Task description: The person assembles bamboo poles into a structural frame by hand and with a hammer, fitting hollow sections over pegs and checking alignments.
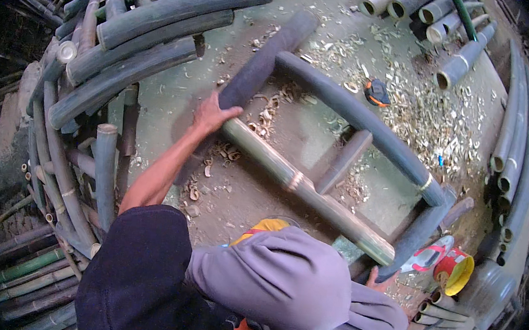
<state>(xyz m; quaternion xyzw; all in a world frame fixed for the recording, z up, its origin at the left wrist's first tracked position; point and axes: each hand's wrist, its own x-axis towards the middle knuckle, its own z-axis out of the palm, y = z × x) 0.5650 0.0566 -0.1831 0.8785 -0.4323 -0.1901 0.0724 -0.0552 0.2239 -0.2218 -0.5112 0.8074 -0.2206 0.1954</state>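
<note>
At the left end of the bamboo frame (pixel 322 198), I am seeing the left hand (pixel 210 115) gripping the corner where the dark left end pole (pixel 265 57) and the paler near rail (pixel 259 148) are meeting; its thumb is spreading away from the fingers, over the joint, while the fingers are wrapping the pole's outer side, tips hidden from me; at the frame's near right corner, the right hand (pixel 382 280) is touching the near end of the right end pole (pixel 420 234), mostly covered, so I cannot tell how its fingers are closing.

Between the two hands, the frame is lying just beyond a knee in grey trousers (pixel 279 274); its long axis is slanting from far left to near right, the near rail's cut end pointing towards the right hand; the far rail (pixel 358 113) is running roughly parallel, a short crossbar (pixel 346 160) bridging the two; beyond the frame, pale shavings (pixel 421 126) are lying scattered near a black-and-orange object (pixel 378 91); right of it, a red-and-yellow tin (pixel 453 273) is sitting; left of it, dark bamboo poles (pixel 170 16) are lying stacked.
</note>
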